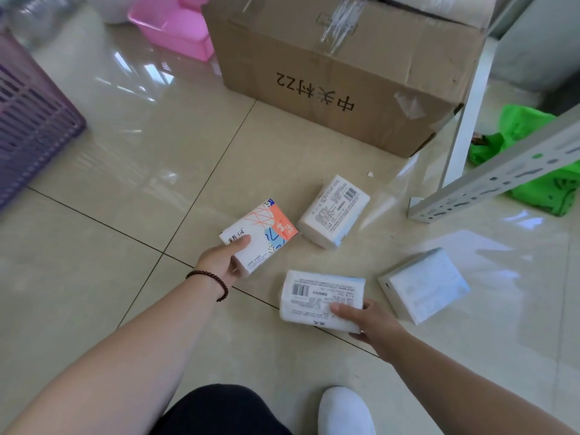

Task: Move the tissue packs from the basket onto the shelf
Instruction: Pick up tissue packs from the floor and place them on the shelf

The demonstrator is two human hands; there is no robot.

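Observation:
Several tissue packs lie on the tiled floor. My left hand (224, 260) grips a white pack with an orange and blue pattern (263, 232) at its near end. My right hand (365, 320) holds the near right corner of a white pack with a barcode (317, 296). A third white pack (334, 211) lies beyond them, label up. A fourth, pale blue and white pack (423, 285) lies to the right. The purple slatted basket (34, 120) stands at the far left. A grey perforated shelf upright (502, 177) slants in at the right.
A large cardboard box (339, 67) stands straight ahead on the floor. A pink plastic tub (175, 23) sits behind it to the left. Green bags (530, 133) lie under the shelf by a white post (470, 105). My white shoe (345, 409) is at the bottom.

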